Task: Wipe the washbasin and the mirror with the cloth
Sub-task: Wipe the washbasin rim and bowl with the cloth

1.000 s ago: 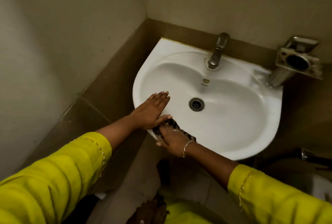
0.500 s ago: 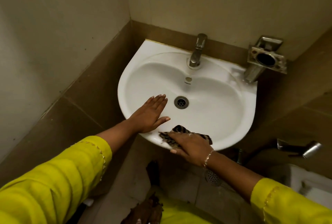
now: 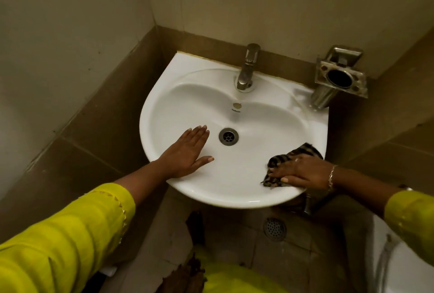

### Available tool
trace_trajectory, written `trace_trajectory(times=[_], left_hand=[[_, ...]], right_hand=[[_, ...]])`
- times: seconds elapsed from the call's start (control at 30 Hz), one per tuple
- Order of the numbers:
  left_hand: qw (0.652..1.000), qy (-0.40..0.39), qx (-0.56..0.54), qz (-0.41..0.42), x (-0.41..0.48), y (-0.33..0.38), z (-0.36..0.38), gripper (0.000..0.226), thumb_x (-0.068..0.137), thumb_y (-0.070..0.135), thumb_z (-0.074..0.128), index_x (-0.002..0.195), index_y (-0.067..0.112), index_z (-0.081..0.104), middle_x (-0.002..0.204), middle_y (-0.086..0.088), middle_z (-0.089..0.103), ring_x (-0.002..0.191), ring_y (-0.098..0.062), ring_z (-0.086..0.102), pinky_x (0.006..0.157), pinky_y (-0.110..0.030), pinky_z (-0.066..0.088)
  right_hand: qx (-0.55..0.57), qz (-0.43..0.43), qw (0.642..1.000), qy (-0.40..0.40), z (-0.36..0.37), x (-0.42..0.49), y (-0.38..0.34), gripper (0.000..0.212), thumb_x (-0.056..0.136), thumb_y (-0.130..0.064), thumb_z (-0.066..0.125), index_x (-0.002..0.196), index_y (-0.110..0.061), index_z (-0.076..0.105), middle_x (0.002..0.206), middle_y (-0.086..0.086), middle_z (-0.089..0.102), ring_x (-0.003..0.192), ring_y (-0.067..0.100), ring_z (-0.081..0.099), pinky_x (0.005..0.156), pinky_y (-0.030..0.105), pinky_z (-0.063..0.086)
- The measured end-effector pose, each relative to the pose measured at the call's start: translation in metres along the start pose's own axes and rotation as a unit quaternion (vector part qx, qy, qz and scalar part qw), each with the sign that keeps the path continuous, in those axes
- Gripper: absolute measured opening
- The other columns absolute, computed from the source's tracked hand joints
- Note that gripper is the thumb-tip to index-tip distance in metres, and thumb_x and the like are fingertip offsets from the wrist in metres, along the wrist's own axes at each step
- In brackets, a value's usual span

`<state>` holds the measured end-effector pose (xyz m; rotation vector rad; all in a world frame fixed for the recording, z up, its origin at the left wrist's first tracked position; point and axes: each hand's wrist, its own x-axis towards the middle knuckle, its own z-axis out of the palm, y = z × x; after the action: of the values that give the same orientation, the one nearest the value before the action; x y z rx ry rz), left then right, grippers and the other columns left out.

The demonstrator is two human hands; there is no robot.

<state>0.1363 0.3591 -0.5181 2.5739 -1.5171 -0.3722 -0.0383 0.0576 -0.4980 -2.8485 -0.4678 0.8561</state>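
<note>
A white washbasin (image 3: 187, 95) is fixed in the wall corner, with a steel tap (image 3: 247, 67) at its back and a drain (image 3: 228, 136) in the bowl. My left hand (image 3: 187, 151) lies flat and open on the basin's front left rim, fingers pointing toward the drain. My right hand (image 3: 303, 171) presses a dark striped cloth (image 3: 293, 151) onto the front right rim. The hand covers much of the cloth. No mirror is in view.
A steel holder (image 3: 339, 79) is mounted on the wall right of the tap. Brown tiles (image 3: 98, 133) line the lower walls. Below the basin lies a floor drain (image 3: 274, 229). A white fixture (image 3: 399, 269) shows at bottom right.
My right hand has slid the cloth along the front rim from the left side to the right. The left hand has stayed flat on the rim. The camera view has shifted.
</note>
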Motion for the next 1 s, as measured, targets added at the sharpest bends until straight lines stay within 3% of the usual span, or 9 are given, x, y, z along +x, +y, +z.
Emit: trace_trajectory(times=[0.1,0.2,0.33,0.47,0.53,0.63,0.77,0.9,1.0], left_hand=[[1.0,-0.005,-0.002,-0.001,0.003,-0.003,-0.002,0.108,0.069,0.078,-0.017,0.145,0.004,0.003,0.155,-0.014,0.002,0.137,-0.013,-0.01,0.112,-0.027,-0.009],[1.0,0.0,-0.003,-0.004,0.006,-0.008,-0.004,0.108,0.07,0.078,-0.016,0.145,0.003,0.005,0.154,-0.015,0.003,0.138,-0.014,-0.009,0.112,-0.027,-0.008],[1.0,-0.001,-0.009,-0.012,0.008,-0.015,-0.005,0.109,0.069,0.078,-0.017,0.145,0.003,0.004,0.155,-0.014,0.002,0.135,-0.01,-0.012,0.112,-0.025,-0.01],[1.0,-0.004,-0.014,-0.012,0.008,-0.018,-0.004,0.108,0.069,0.077,-0.017,0.145,0.004,0.003,0.155,-0.014,0.001,0.136,-0.01,-0.012,0.111,-0.024,-0.012],[1.0,-0.007,-0.02,-0.013,0.01,-0.02,-0.002,0.107,0.07,0.077,-0.016,0.145,0.004,0.002,0.155,-0.013,0.001,0.136,-0.011,-0.013,0.111,-0.024,-0.012],[0.999,-0.016,-0.025,-0.013,0.014,-0.022,0.0,0.107,0.069,0.078,-0.016,0.145,0.004,0.001,0.155,-0.013,-0.001,0.136,-0.011,-0.014,0.111,-0.024,-0.012],[1.0,-0.021,-0.018,-0.012,0.019,-0.026,0.003,0.108,0.069,0.078,-0.017,0.145,0.004,0.002,0.155,-0.014,0.001,0.138,-0.013,-0.01,0.112,-0.025,-0.01],[1.0,-0.023,-0.01,-0.016,0.02,-0.029,0.0,0.109,0.069,0.078,-0.017,0.145,0.003,0.003,0.155,-0.014,0.001,0.137,-0.012,-0.012,0.112,-0.026,-0.01],[1.0,-0.024,-0.008,-0.018,0.022,-0.031,-0.003,0.109,0.069,0.079,-0.016,0.145,0.003,0.004,0.154,-0.015,0.002,0.136,-0.012,-0.012,0.112,-0.026,-0.009]], right_hand=[[-0.133,-0.007,0.991,0.013,-0.01,0.008,0.033,0.089,0.08,-0.07,-0.012,0.131,-0.031,0.048,0.138,-0.004,0.05,0.131,0.025,0.043,0.108,0.047,0.028],[-0.236,-0.002,0.972,-0.019,-0.021,0.02,0.066,0.094,0.078,-0.07,-0.019,0.134,-0.031,0.045,0.142,-0.006,0.042,0.136,0.027,0.034,0.111,0.042,0.009],[-0.396,-0.037,0.915,-0.07,-0.05,0.053,0.098,0.069,0.091,-0.06,0.016,0.114,-0.019,0.067,0.123,0.001,0.063,0.117,0.024,0.057,0.113,0.036,-0.003],[-0.447,-0.072,0.891,-0.045,-0.083,0.098,0.097,0.075,0.083,-0.052,0.052,0.145,-0.018,0.026,0.155,-0.001,0.016,0.143,0.017,0.013,0.11,0.038,-0.023],[-0.434,-0.081,0.895,-0.055,-0.098,0.112,0.085,0.077,0.083,-0.042,0.058,0.146,-0.02,0.021,0.157,-0.003,0.007,0.144,0.016,0.003,0.11,0.042,-0.016],[-0.51,-0.115,0.852,-0.022,-0.107,0.123,0.076,0.077,0.046,-0.033,0.086,0.118,-0.022,0.063,0.137,-0.004,0.051,0.13,0.015,0.043,0.111,0.044,0.019],[-0.495,-0.137,0.856,0.047,-0.096,0.129,0.084,0.065,0.045,-0.01,0.083,0.108,-0.018,0.069,0.133,-0.001,0.056,0.127,0.017,0.047,0.114,0.048,0.016],[-0.454,-0.087,0.885,0.062,-0.084,0.112,0.079,0.068,0.048,-0.009,0.08,0.114,-0.016,0.066,0.136,-0.001,0.053,0.134,0.019,0.035,0.115,0.051,0.012],[-0.395,-0.05,0.914,0.084,-0.068,0.09,0.082,0.052,0.069,-0.016,0.061,0.121,-0.01,0.059,0.135,0.007,0.053,0.137,0.024,0.029,0.112,0.052,0.006]])
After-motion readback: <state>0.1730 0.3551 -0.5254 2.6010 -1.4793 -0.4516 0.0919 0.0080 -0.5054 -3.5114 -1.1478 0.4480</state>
